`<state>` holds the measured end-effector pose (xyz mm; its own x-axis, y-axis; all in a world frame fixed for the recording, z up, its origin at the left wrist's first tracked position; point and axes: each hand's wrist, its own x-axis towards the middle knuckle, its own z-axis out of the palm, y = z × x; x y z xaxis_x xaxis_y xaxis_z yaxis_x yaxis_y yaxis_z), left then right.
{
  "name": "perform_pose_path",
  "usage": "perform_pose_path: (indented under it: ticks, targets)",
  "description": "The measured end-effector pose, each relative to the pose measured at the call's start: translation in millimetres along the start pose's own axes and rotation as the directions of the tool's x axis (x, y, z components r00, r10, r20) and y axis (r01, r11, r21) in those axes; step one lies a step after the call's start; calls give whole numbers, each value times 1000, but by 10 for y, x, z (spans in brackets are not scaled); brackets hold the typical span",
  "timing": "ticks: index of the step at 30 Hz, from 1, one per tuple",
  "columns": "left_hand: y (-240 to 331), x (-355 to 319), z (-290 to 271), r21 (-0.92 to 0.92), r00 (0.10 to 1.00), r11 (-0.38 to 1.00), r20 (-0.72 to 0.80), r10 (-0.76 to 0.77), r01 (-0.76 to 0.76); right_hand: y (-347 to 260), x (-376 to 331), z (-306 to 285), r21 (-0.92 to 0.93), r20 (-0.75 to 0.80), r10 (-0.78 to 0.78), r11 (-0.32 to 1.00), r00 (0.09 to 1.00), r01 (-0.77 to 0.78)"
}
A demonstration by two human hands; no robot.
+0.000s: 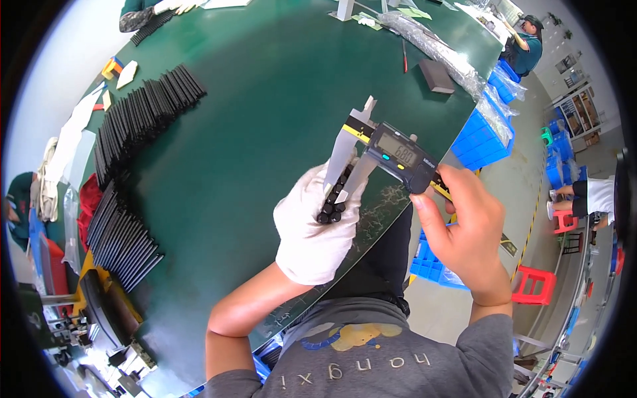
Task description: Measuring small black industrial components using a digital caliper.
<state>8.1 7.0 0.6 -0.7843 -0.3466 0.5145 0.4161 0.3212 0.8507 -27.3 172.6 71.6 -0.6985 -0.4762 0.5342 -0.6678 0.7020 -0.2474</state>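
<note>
My left hand, in a white glove, is closed around a bundle of short black rods with their ends facing up. My bare right hand grips the beam end of a digital caliper, thumb at the slider's lower edge. The caliper's long silver jaws reach down to the bundle, their tips at the rods' ends. Whether they touch a rod on both sides I cannot tell. Digits show on its small grey display.
Rows of black rods fan out along the left of the green table, with thinner-looking rods nearer. A dark block and a plastic-wrapped roll lie far right. Blue bins stand beyond the right edge; co-workers sit farther off.
</note>
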Motion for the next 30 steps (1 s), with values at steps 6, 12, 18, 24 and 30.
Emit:
perform_pose_path:
  ticks: [6,12,18,24,30]
  targets:
    - [30,44,85,145,988,989,-154,22,1,-44,-11,5,-37,-49,46,998,998,-48]
    - [57,55,84,99,990,994,-138,-22,36,-55,26,-15,-96,-41,98,990,994,-101]
    - [-155,-8,21,112,989,992,-129,72,-58,-25,7,33,-72,-44,40,997,998,-43]
    - [-40,39,-91,-89,990,994,133,-51,63,122,-3,42,17,9,4,1000,1000,-5]
    - [16,107,-194,-237,927,943,346,-143,234,277,71,37,153,68,-65,987,996,54]
